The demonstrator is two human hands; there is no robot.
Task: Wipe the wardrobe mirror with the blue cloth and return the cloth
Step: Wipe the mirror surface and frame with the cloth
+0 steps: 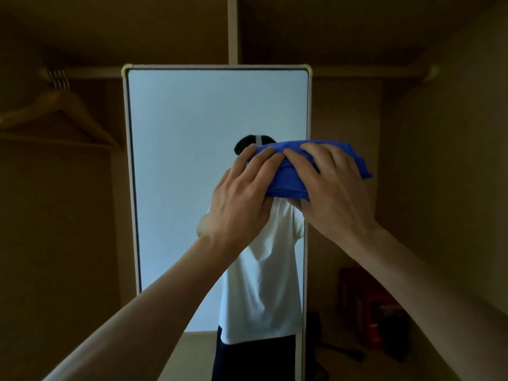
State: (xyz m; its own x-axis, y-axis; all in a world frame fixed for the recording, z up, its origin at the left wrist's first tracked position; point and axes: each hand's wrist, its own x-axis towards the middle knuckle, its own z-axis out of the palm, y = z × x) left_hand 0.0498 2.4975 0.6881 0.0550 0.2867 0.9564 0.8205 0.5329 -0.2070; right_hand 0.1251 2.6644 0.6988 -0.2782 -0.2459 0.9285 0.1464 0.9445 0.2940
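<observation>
A tall white-framed mirror [176,160] stands upright inside a brown wardrobe, straight ahead of me. Both hands hold a bunched blue cloth [291,174] against the mirror's right half, about mid-height. My left hand [244,193] grips the cloth's left end, fingers curled over its top. My right hand [335,182] covers the cloth's right part, which overhangs the mirror's right edge. The glass reflects a person in a white shirt behind the cloth.
A wooden hanger [57,116] hangs from the rail [82,72] at the upper left. A vertical divider [232,28] rises above the mirror. A red box [376,306] sits on the wardrobe floor at the lower right, with a dark cable beside it.
</observation>
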